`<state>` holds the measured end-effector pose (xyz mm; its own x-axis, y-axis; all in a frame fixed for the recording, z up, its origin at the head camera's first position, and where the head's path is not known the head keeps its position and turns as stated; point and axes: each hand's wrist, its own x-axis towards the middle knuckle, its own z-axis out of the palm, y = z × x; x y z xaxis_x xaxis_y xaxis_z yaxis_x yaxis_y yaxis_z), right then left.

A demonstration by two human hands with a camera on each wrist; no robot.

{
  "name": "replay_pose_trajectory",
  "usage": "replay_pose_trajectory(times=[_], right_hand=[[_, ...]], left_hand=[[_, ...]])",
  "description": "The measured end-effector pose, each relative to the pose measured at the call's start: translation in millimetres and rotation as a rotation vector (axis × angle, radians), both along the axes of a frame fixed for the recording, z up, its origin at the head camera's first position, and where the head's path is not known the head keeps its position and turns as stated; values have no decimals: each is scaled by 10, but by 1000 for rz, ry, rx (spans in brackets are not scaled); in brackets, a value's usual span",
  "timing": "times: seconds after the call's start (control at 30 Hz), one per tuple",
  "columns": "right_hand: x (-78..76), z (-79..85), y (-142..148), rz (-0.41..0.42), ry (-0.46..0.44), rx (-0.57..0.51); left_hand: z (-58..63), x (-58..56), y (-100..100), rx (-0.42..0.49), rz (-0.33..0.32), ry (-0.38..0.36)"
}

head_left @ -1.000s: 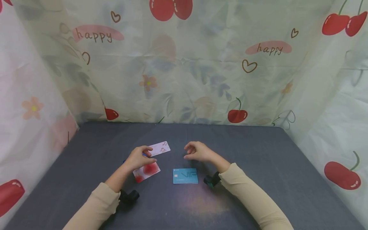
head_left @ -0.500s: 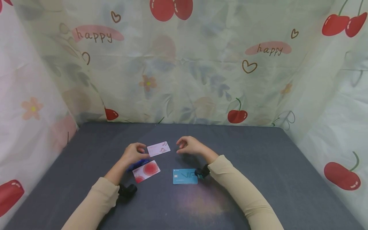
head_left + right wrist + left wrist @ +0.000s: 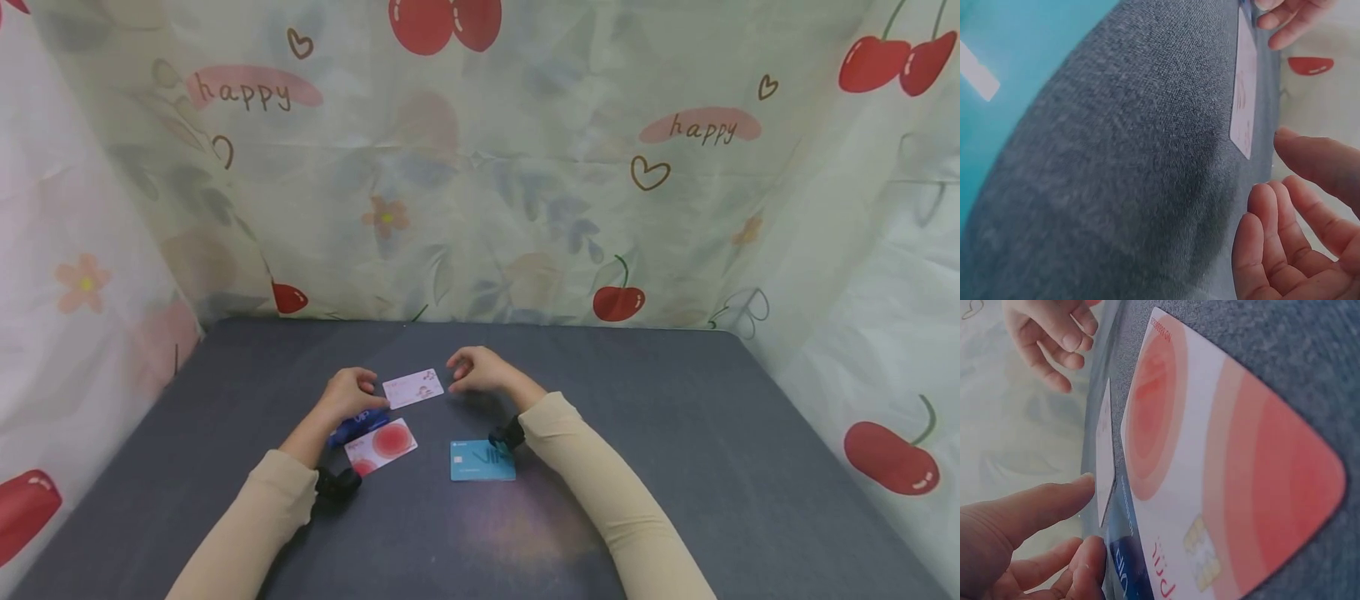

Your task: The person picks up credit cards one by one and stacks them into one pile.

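A pale pink card (image 3: 413,388) lies flat on the table between the two hands. My left hand (image 3: 348,393) is at its left end, thumb tip close by the card's edge, fingers loosely curled with nothing between them. To the right of the card hovers my right hand (image 3: 483,371); in the right wrist view its bent fingers and thumb (image 3: 1316,162) stand apart around bare air. Below the left hand are a dark blue card (image 3: 360,425), partly covered, and a white card with red circles (image 3: 382,447). A teal VIP card (image 3: 472,467) sits nearer the front, its upper right corner hidden.
The dark grey table (image 3: 645,450) runs back to a printed curtain (image 3: 480,233), with more curtain on both sides. Black wrist cameras (image 3: 337,483) hang under the sleeves; the right one overlaps the teal card in the head view.
My right hand has moved left and a little back, toward the pink card. My left hand has drawn back left, uncovering more of the dark blue card. The cards stay in place.
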<state>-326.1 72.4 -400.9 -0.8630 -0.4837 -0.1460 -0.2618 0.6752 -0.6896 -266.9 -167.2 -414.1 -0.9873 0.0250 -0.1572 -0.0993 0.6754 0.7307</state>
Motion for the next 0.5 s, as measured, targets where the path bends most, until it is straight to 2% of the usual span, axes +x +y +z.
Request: replay_pose_trajectory(times=[0.33, 0.4, 0.5], right_hand=[[-47, -67, -161, -15, 15, 16], [-90, -142, -180, -11, 55, 29], [-435, -538, -179, 28, 85, 15]], left_hand=[[-9, -36, 36, 9, 18, -59], [-19, -46, 41, 12, 19, -61], [-29, -57, 50, 8, 19, -62]])
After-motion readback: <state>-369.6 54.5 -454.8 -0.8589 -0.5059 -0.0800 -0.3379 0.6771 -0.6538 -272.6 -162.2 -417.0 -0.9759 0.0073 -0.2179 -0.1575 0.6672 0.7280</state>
